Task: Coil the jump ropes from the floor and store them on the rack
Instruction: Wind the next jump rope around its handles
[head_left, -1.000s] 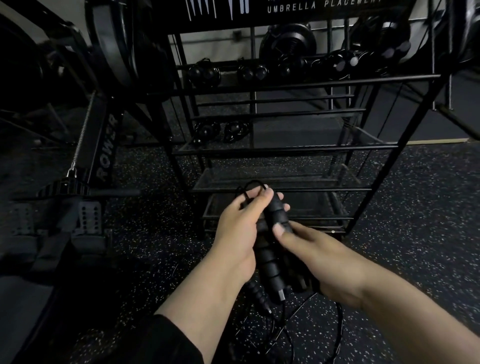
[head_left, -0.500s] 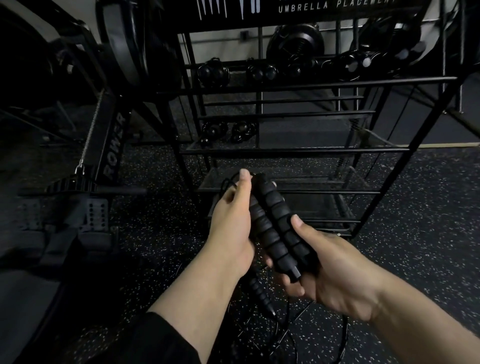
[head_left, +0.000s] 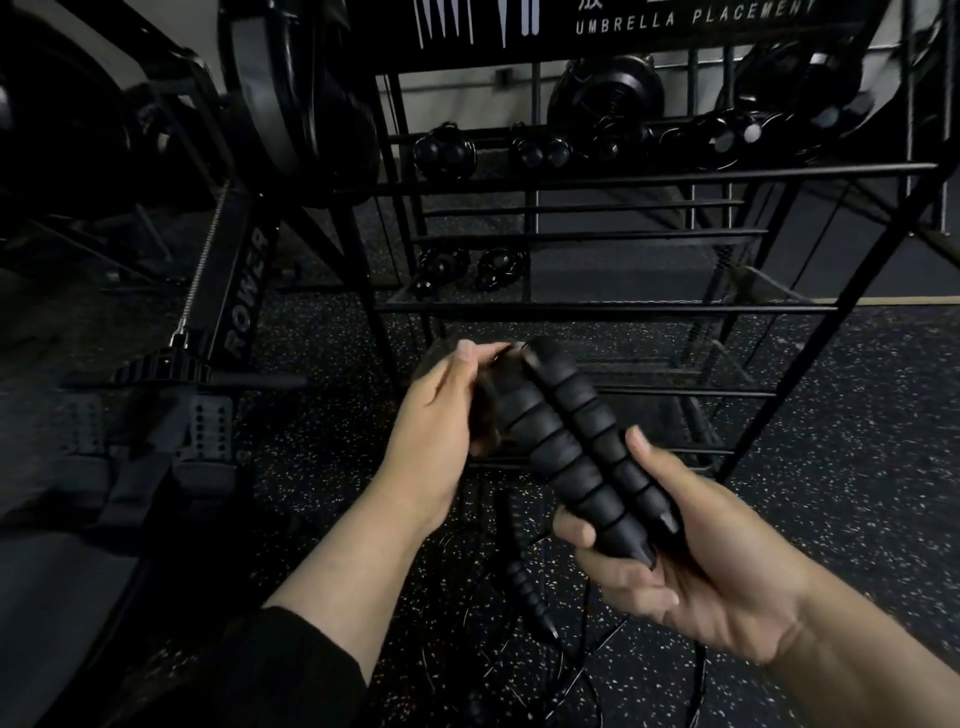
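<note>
Two black ribbed jump rope handles (head_left: 576, 447) lie side by side in front of me, tilted up to the left. My right hand (head_left: 691, 566) grips their lower ends, thumb on top. My left hand (head_left: 441, 426) holds the upper ends, its fingers curled behind them and pinching something thin and dark at the top. A third ribbed handle (head_left: 530, 597) hangs below between my forearms, and thin black cords (head_left: 582, 670) trail on the floor. The black wire rack (head_left: 597, 309) stands just beyond my hands.
Coiled black ropes (head_left: 467, 265) sit on the rack's middle shelf, more dark gear (head_left: 540, 153) on the upper one. A rowing machine (head_left: 234, 296) stands at the left with its footplates (head_left: 208, 431). Speckled rubber floor (head_left: 841, 415) spreads to the right.
The handles have tilted up and leftward. My right hand slid down from their middle to grip the lower ends, while my left hand shifted to the upper ends.
</note>
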